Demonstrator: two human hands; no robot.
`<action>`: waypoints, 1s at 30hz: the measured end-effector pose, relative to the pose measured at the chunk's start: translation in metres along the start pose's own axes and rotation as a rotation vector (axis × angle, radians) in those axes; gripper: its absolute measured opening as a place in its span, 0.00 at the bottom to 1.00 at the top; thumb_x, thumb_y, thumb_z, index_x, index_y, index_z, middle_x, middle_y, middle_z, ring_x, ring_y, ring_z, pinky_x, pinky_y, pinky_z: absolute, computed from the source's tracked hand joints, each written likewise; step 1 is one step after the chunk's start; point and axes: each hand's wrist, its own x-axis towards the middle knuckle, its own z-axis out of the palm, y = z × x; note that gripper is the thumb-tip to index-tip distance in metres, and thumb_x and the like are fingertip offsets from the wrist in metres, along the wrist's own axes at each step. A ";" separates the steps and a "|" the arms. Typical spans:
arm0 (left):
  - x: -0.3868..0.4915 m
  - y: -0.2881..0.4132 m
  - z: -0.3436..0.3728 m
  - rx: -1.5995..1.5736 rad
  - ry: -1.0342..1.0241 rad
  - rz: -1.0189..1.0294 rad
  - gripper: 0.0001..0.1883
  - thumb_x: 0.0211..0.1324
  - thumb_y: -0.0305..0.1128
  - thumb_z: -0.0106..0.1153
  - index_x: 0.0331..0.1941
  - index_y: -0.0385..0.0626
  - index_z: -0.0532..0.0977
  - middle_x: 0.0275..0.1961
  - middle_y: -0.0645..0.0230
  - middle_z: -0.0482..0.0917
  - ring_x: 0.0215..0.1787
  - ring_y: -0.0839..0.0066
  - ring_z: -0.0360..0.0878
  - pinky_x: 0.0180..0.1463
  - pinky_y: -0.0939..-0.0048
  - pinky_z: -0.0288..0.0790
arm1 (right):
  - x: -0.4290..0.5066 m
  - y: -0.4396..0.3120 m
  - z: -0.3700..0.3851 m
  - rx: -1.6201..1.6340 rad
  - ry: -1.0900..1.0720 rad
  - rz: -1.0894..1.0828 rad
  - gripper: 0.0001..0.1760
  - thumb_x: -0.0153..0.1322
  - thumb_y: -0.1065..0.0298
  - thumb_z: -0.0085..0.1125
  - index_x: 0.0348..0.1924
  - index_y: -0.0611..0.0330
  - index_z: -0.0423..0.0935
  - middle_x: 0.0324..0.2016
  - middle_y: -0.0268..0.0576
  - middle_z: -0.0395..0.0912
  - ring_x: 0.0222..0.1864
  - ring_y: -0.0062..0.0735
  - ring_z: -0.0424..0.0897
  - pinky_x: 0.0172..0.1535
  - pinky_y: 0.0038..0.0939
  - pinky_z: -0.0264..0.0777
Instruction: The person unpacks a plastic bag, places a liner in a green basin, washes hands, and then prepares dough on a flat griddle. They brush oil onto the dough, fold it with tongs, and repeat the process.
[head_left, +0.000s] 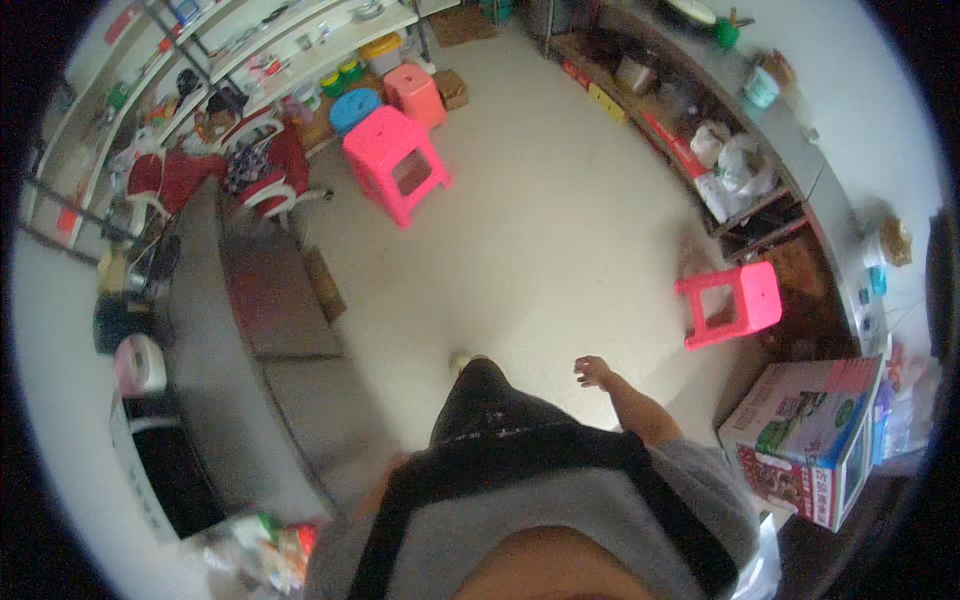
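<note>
My right hand (592, 373) hangs over the pale floor (525, 247) with its fingers loosely bent and apart, holding nothing. A pink plastic stool (761, 296) stands beyond it to the right, not touched. Of my left arm, only a blurred strip of forearm (379, 487) shows at my side; the left hand is hidden behind my body. One shoe (460, 364) sticks out past my dark trouser leg (474, 397).
Two more stools, bright pink (382, 139) and coral (414, 86), stand near the shelving (315, 45). Red-and-white chairs (277, 161) adjoin a grey counter (202, 315) on the left. A long counter (780, 127) lines the right side, with a printed cardboard box (795, 405) nearer me.
</note>
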 end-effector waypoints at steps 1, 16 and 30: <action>0.018 0.020 -0.005 0.023 -0.035 -0.027 0.17 0.59 0.36 0.54 0.50 0.43 0.71 0.39 0.60 0.80 0.39 0.67 0.79 0.44 0.67 0.71 | 0.016 -0.018 -0.010 0.083 -0.013 -0.005 0.18 0.69 0.66 0.51 0.52 0.54 0.68 0.40 0.42 0.78 0.34 0.38 0.79 0.37 0.39 0.76; 0.419 0.617 -0.097 0.295 -0.130 0.334 0.17 0.58 0.37 0.53 0.48 0.42 0.71 0.39 0.59 0.79 0.37 0.66 0.78 0.41 0.65 0.72 | 0.125 -0.327 -0.219 -0.023 0.480 0.058 0.17 0.71 0.70 0.45 0.53 0.57 0.66 0.40 0.43 0.76 0.35 0.37 0.79 0.35 0.36 0.76; 0.522 1.180 -0.147 0.672 -0.012 0.938 0.15 0.58 0.41 0.49 0.43 0.47 0.76 0.45 0.62 0.78 0.52 0.61 0.73 0.53 0.61 0.69 | 0.422 -0.763 -0.467 -0.702 0.274 -0.054 0.12 0.71 0.65 0.48 0.47 0.56 0.71 0.33 0.38 0.75 0.32 0.28 0.75 0.32 0.28 0.71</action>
